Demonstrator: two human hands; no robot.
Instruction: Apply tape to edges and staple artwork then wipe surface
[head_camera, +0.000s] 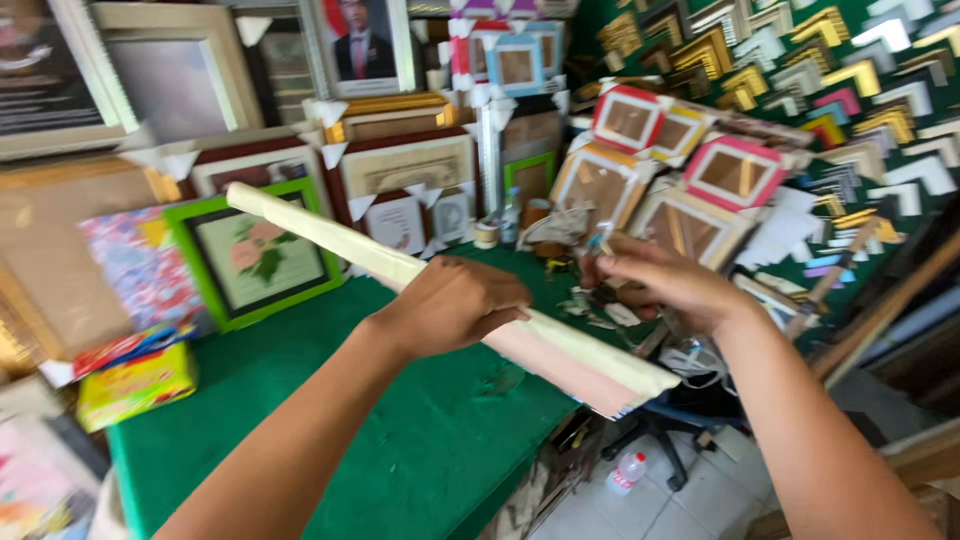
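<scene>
The left hand (455, 305) is closed around a long piece of frame moulding (450, 290), cream on its upper face and pink beneath, gripping it near the middle and holding it in the air above the green surface (400, 440). The moulding slants from its near end, low and off the surface's edge, up to its far end in front of a green-framed flower picture (255, 255). Just beyond the moulding's near half, the right hand (655, 285) has its fingers pinched together on something small and thin; the blur hides what it is.

As a judgement, the step in hand is handling or checking this 1 length of moulding, held steady while the right hand brings a small item to it. The next move seems to call for a firm, level hold and a precise approach to the moulding's face.

Past the moulding, small scraps (600, 310) litter the surface, then stacked picture frames (690, 180) lean against the wall. Farthest, corner samples (850, 80) cover a dark green board. Below the moulding's near end, a plastic bottle (628, 470) lies on the floor.
</scene>
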